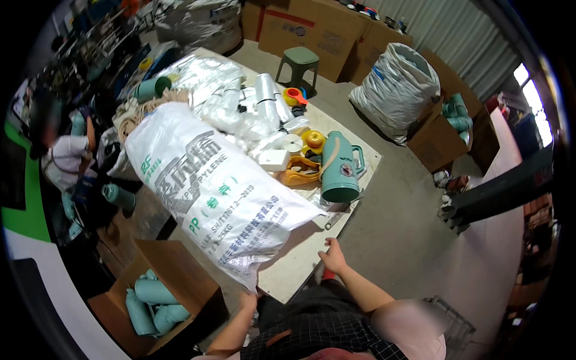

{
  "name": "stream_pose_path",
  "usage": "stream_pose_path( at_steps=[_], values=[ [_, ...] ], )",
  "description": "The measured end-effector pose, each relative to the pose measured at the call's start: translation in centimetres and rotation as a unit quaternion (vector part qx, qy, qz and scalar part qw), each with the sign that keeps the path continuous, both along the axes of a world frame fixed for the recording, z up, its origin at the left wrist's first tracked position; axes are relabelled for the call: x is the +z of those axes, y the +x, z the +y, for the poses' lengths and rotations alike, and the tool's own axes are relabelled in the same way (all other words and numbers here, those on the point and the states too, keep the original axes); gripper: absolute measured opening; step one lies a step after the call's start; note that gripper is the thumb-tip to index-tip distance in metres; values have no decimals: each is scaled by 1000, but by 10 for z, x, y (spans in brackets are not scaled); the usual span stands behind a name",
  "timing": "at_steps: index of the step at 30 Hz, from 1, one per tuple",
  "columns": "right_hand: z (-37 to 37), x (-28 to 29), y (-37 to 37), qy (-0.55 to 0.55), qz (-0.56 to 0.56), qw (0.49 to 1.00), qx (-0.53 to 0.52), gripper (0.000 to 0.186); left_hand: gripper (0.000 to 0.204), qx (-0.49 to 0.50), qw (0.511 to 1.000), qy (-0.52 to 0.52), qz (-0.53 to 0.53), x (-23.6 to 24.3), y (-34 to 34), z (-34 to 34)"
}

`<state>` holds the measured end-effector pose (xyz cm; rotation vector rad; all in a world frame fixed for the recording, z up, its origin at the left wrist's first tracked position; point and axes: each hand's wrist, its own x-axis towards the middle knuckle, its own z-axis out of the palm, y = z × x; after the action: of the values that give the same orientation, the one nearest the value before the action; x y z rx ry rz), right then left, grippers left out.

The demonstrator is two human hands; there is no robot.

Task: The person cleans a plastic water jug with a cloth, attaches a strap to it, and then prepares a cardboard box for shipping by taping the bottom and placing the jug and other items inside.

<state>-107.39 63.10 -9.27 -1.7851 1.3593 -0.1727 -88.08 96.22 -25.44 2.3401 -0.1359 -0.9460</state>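
Note:
A large white woven sack (210, 180) with green and dark print lies full across the left side of the white worktable (288, 273). Its near corner comes down to my left hand (248, 300), which is closed at that corner; the sack partly hides the fingers. Over the table's right near edge is my right hand (333, 258), empty, with thumb and finger apart. Just beyond it a wrench (332, 222) lies on the tabletop. A green thermos jug (341, 171) with a handle stands at the table's right edge.
Plastic bags (222, 99), a tape roll (292, 143) and an orange tray (300, 171) crowd the far tabletop. At lower left an open carton (180, 270) holds green jug bodies. A green stool (301, 57) and a big sack (393, 90) stand beyond. Another person (66, 156) sits at left.

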Motion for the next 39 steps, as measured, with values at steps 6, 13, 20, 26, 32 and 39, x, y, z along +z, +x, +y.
stream_pose_path(
  at_steps=[6,13,20,26,32,39],
  values=[
    [-60,-59,-132,142,-82,984,72,42,21,-184,938,-88,280,25,-172,-82],
    [-112,-29,-447,125,-78,955,-256,37,14,-389,877,-41,278,47,-304,-261],
    [41,-2,-754,-30,83,801,-593,7,16,-334,917,-47,211,-5,-365,-424],
    [15,-57,-697,62,4,811,-582,27,26,-590,801,53,83,14,-359,-464],
    [-296,-23,-545,108,-269,891,-351,36,24,-413,910,32,9,63,-359,-601],
    [-575,-37,-521,150,-162,904,-366,24,33,-480,872,-56,73,32,-336,-813]
  ],
)
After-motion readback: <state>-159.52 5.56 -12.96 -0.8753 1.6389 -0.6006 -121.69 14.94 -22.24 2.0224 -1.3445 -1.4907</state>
